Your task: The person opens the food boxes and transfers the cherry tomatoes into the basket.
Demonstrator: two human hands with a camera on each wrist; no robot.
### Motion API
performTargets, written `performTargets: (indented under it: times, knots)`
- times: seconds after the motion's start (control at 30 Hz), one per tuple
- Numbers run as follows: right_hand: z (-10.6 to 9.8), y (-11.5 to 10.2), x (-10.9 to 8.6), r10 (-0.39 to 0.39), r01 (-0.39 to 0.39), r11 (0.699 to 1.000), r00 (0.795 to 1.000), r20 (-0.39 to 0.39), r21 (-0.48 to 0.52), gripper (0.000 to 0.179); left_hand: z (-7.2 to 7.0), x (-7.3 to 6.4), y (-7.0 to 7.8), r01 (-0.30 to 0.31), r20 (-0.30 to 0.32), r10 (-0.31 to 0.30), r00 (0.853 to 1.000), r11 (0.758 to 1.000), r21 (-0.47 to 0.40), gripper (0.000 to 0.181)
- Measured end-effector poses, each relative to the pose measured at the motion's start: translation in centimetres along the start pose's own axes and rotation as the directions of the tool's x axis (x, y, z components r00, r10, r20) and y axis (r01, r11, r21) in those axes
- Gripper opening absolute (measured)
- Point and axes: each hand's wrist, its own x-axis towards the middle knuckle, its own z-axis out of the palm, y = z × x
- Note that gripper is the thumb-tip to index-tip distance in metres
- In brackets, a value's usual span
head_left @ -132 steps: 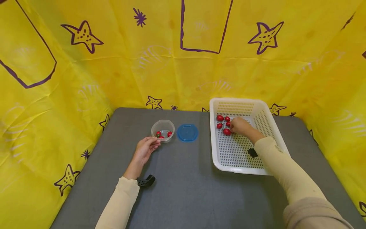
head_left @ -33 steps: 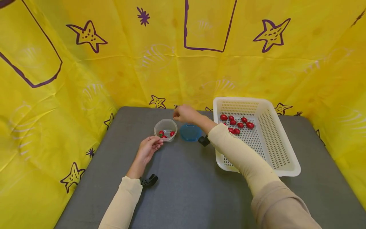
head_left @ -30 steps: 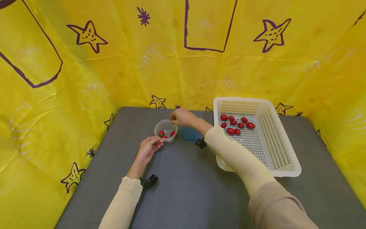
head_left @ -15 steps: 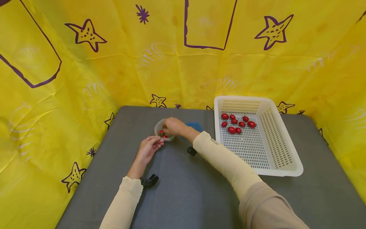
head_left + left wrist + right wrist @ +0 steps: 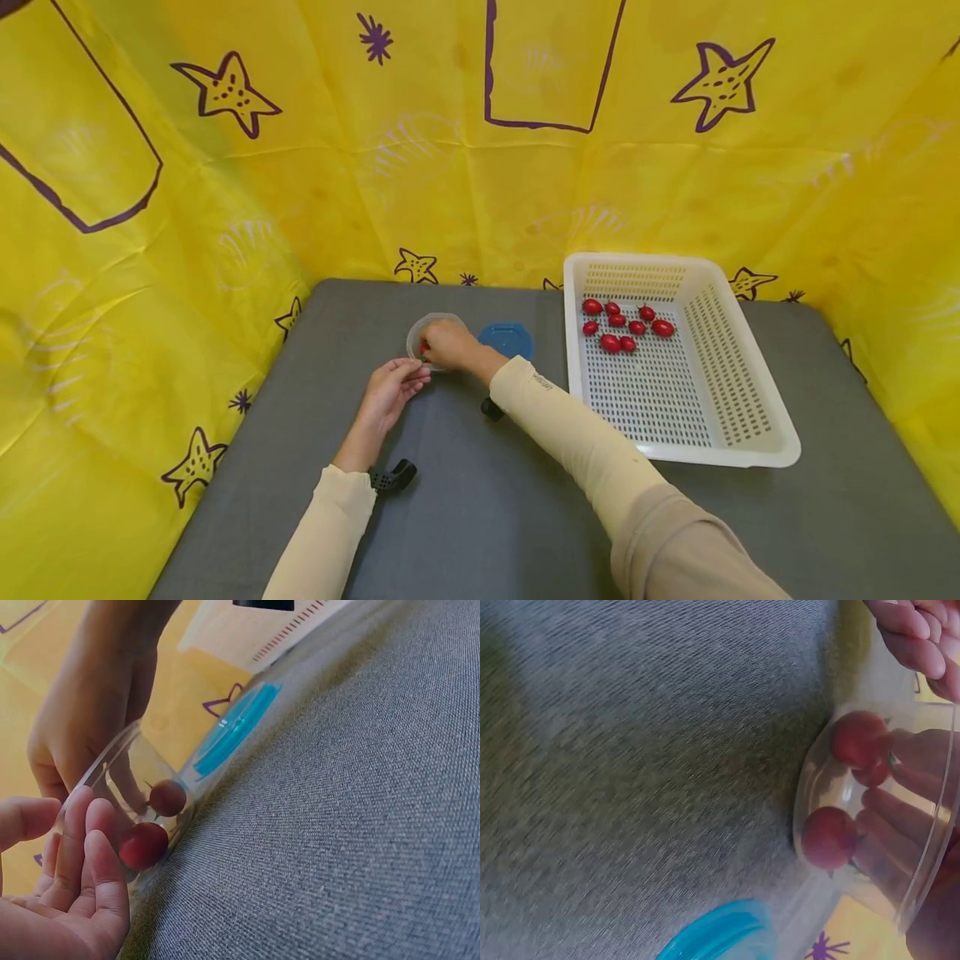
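Observation:
In the head view, my left hand (image 5: 388,392) pinches the near rim of a small clear plastic container (image 5: 414,340) between thumb and fingers. My right hand (image 5: 450,346) reaches down inside it from the right. Through the clear wall, the right wrist view shows three red cherry tomatoes at the bottom. Two right fingertips close around the green stem end of the upper cherry tomato (image 5: 856,739); the other fingers are beside the lower cherry tomato (image 5: 828,837). Two tomatoes (image 5: 144,846) show in the left wrist view. From the head, the right hand hides most of them.
A blue lid (image 5: 510,338) lies flat just right of the container. Farther right stands a white perforated basket (image 5: 660,408) with several cherry tomatoes (image 5: 611,342) toward its back left. Yellow patterned cloth (image 5: 517,200) walls in the grey table (image 5: 465,500).
My right hand has travelled left from the basket, over the lid, and down into the container. The left hand has stayed at the container's rim, and the basket's tomatoes lie still over the last second.

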Motion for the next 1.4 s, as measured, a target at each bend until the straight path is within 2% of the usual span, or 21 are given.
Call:
performTargets:
  times: [0.27,0.67,0.93,1.2,1.4]
  knots:
    - [0.3,-0.3,0.1,0.084,-0.084,0.996,0.996,-0.003,0.0,0.011,0.3,0.1,-0.1,0.007,-0.008,-0.007,1.0,1.0,-0.008,0.014]
    - [0.2,-0.5,0.0,0.137,-0.137,0.99,0.991,0.007,0.029,0.013,0.3,0.0,-0.2,0.006,-0.002,-0.006,1.0,1.0,-0.003,0.015]
    - [0.1,-0.2,0.3,0.101,-0.101,0.995,0.995,-0.016,0.022,0.011,0.3,0.0,-0.1,-0.002,-0.004,0.002,1.0,1.0,0.001,0.014]
    - [-0.6,0.3,0.4,0.095,-0.095,0.994,0.995,0.003,0.055,0.009,0.0,0.0,0.1,0.003,-0.008,-0.003,1.0,1.0,-0.004,0.008]
    - [-1.3,0.5,0.2,0.076,-0.077,0.994,0.997,0.013,0.081,0.017,0.0,-0.2,0.2,0.004,-0.009,-0.004,1.0,1.0,0.006,0.007]
